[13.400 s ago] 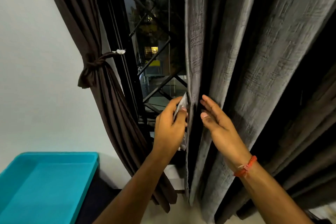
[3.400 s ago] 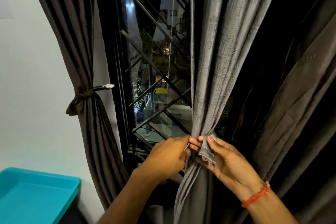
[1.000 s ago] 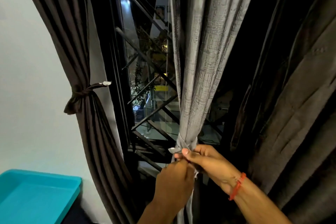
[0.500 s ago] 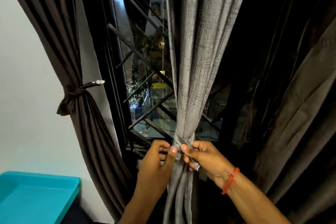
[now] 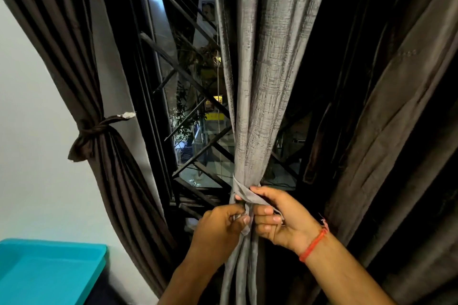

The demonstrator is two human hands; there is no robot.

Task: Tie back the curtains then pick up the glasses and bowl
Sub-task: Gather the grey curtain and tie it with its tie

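Observation:
A grey textured curtain [image 5: 262,77] hangs in the middle, gathered into a narrow bundle by a grey tie strip [image 5: 241,192] wrapped around it. My left hand [image 5: 220,228] pinches one end of the strip just left of the bundle. My right hand [image 5: 280,218], with a red thread at the wrist, grips the other end on the right side. At the left, a dark brown curtain [image 5: 62,39] is held by a knotted brown tie-back [image 5: 93,129]. No glasses or bowl are in view.
A turquoise tray [image 5: 47,272] sits at the lower left against the pale wall [image 5: 27,156]. Behind the curtains is a window with a black metal grille [image 5: 188,77]. More dark brown curtain folds [image 5: 396,131] fill the right side.
The camera has shifted slightly. My hands have moved closer together at the wrapped strip, and the right hand now holds a flatter length of the tie across the bundle.

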